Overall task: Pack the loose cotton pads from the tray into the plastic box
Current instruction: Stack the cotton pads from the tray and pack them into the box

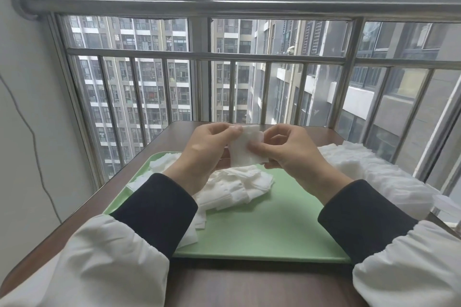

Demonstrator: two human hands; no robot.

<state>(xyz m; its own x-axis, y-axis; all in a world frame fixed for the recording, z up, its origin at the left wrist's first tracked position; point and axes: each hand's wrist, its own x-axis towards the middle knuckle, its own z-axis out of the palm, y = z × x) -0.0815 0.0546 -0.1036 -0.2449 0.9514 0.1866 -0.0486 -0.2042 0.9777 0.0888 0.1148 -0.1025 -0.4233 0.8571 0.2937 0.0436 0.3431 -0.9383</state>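
A small stack of white square cotton pads [243,149] is held upright above the green tray [269,227]. My left hand [207,149] pinches its top left edge, and my right hand [289,152] grips its right side. Below my hands a loose heap of cotton pads [239,187] lies on the tray, with more pads [162,163] at the tray's far left corner. At the right, a clear plastic box [389,182] holds rows of packed white pads; its near end is partly hidden behind my right sleeve.
The tray sits on a brown table [249,286] pushed against a metal window railing [249,57]. A clear lid-like piece [446,203] lies at the right edge. A thin cable [30,132] runs down the white wall at left.
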